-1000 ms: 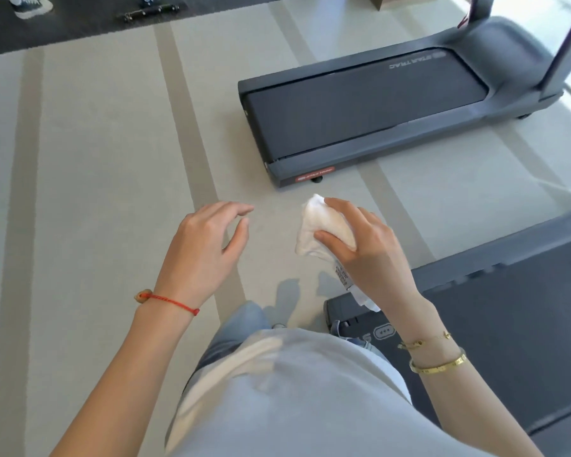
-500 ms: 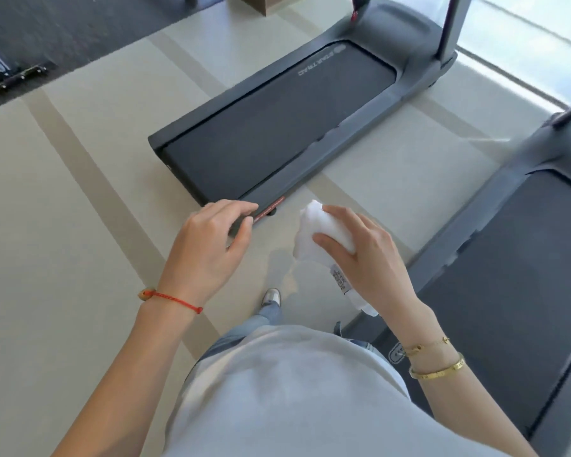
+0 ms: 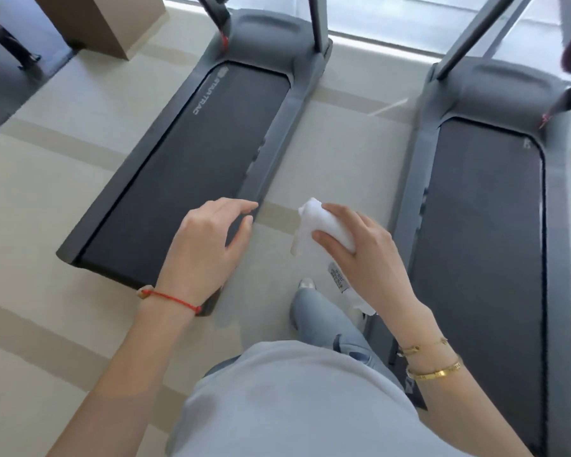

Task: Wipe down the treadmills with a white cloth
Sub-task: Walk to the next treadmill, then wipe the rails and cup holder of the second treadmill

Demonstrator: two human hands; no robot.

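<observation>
Two dark grey treadmills lie side by side on the pale floor. The left treadmill (image 3: 192, 153) runs away from me at the centre left, and the right treadmill (image 3: 482, 225) fills the right side. My right hand (image 3: 363, 255) hangs over the gap between them, closed around a bunched white cloth (image 3: 314, 225) with a small printed label hanging below. My left hand (image 3: 208, 245) hovers above the near end of the left treadmill, empty, fingers loosely spread. Neither hand touches a treadmill.
A brown cardboard box (image 3: 99, 18) stands at the back left, next to a dark floor area (image 3: 0, 84). Upright treadmill posts (image 3: 317, 24) rise at the far ends before a bright window. My leg and shoe (image 3: 307, 285) stand in the aisle between the machines.
The view has swung to the right, so both treadmills now point away from me and the right one is in full view. My hands hold the same pose, cloth still in the right.
</observation>
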